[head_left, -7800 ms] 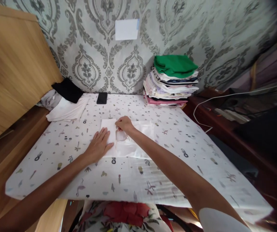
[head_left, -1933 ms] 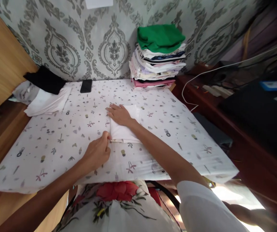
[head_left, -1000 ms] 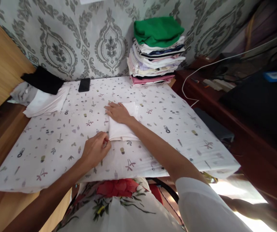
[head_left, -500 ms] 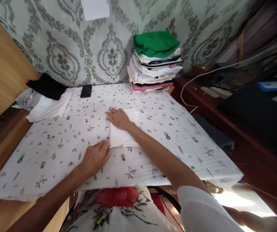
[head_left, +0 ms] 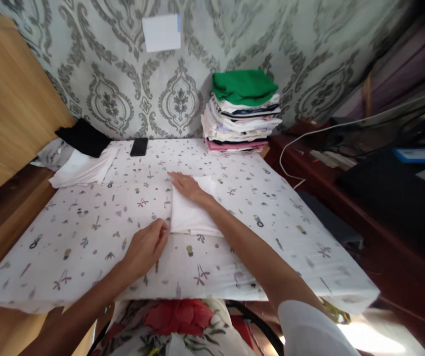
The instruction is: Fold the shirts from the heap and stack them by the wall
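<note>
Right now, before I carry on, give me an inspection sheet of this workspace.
Surface: printed white sheet, slightly wrinkled near the front edge.
Work item: folded white cloth, lying flat mid-surface.
Clutter: black phone-like object; clothes stack, green garment on top; black cloth over white fabric at left.
Hands: right hand flat on the folded cloth; left hand curled by its near-left corner, grip unclear.
Cables: white cable over dark furniture at right.
Surroundings: patterned wall bearing white paper; wooden panel at left.
</note>
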`<state>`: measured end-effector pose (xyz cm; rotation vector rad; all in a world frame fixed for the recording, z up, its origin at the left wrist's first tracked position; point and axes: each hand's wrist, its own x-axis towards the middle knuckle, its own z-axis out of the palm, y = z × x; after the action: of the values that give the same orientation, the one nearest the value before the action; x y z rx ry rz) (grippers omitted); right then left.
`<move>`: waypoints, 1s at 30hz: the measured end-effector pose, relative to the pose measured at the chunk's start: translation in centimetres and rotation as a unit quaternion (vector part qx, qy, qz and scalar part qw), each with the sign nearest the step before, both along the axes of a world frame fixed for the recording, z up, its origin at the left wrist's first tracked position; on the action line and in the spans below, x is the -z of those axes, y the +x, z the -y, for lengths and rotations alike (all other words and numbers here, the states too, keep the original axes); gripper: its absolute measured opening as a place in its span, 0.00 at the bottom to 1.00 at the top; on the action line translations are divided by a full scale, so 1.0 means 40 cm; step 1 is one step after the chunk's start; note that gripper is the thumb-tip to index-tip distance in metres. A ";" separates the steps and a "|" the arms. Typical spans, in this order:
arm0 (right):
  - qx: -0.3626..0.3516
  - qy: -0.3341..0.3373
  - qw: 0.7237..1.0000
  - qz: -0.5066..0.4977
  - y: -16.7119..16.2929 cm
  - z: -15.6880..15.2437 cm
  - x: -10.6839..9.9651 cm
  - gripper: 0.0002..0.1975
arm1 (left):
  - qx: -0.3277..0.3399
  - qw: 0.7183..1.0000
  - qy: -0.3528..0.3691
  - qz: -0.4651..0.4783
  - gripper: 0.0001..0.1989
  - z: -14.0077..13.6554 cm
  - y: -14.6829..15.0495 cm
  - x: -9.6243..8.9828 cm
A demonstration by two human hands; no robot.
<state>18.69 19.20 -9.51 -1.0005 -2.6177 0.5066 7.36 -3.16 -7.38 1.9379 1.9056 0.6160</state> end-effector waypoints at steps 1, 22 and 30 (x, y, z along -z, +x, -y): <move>0.002 -0.004 1.000 -0.018 0.009 -0.013 -0.008 0.26 | -0.012 0.998 -0.005 0.062 0.09 -0.005 -0.012 -0.004; 0.062 -0.148 0.979 0.125 0.194 -0.071 -0.103 0.13 | -0.193 0.794 -0.127 0.562 0.17 -0.166 -0.080 -0.053; 0.064 -0.261 0.953 -0.139 0.268 0.004 -0.070 0.13 | -0.144 0.742 -0.212 0.620 0.46 -0.130 -0.045 0.005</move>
<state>29.39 19.04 -6.70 -1.1339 -2.1909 1.2506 5.58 2.04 -7.57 0.5401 1.2077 1.0594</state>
